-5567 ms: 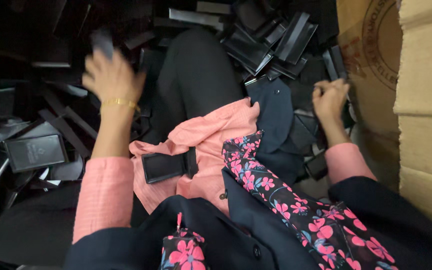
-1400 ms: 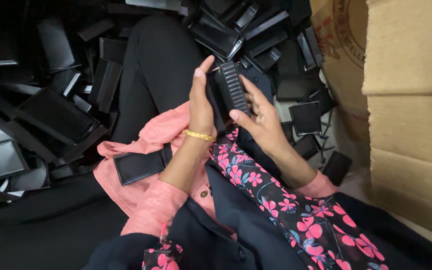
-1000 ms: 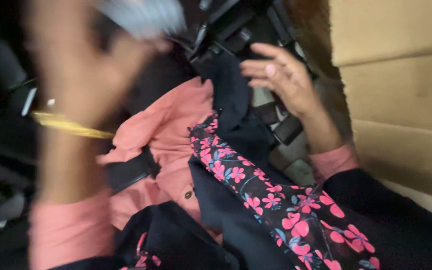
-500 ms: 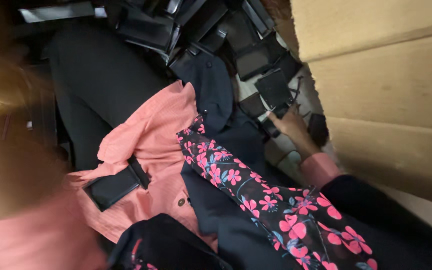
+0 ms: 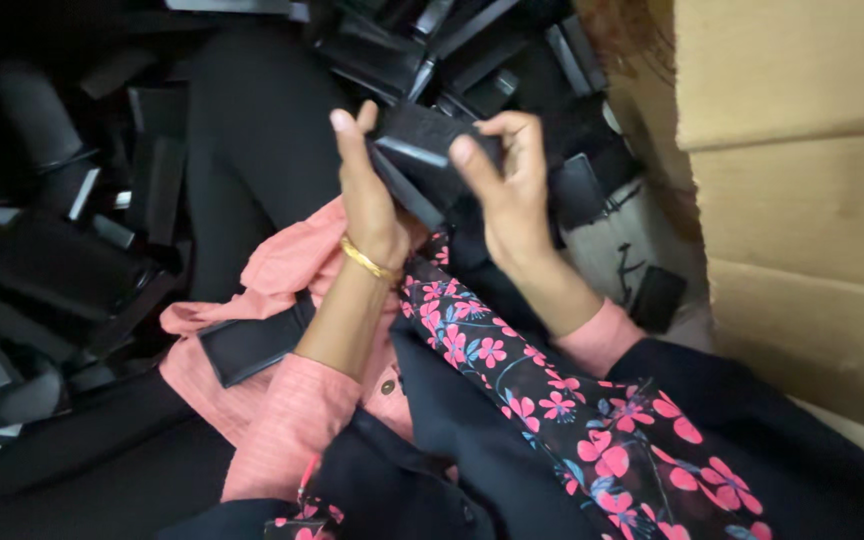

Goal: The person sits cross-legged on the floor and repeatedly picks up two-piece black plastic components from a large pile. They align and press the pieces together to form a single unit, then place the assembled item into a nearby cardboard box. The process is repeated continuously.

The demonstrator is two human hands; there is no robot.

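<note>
box (image 5: 422,160): I judge it light, stiff, smooth black plastic; best taken by its edges
left hand (image 5: 367,200): grip closed on box
right hand (image 5: 512,190): grip closed on box too

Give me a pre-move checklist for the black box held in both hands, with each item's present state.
1. Left hand grips the black box: ok.
2. Right hand on the box's other side: ok.
3. Box lifted off the lap, away from the black piece on the pink cloth: ok.
4. Box fully closed: cannot tell, an edge looks parted.
5. Box empty or filled: cannot tell.
6. Bare spot to set it down among the pile of black boxes: not ok, ground is covered.
</note>
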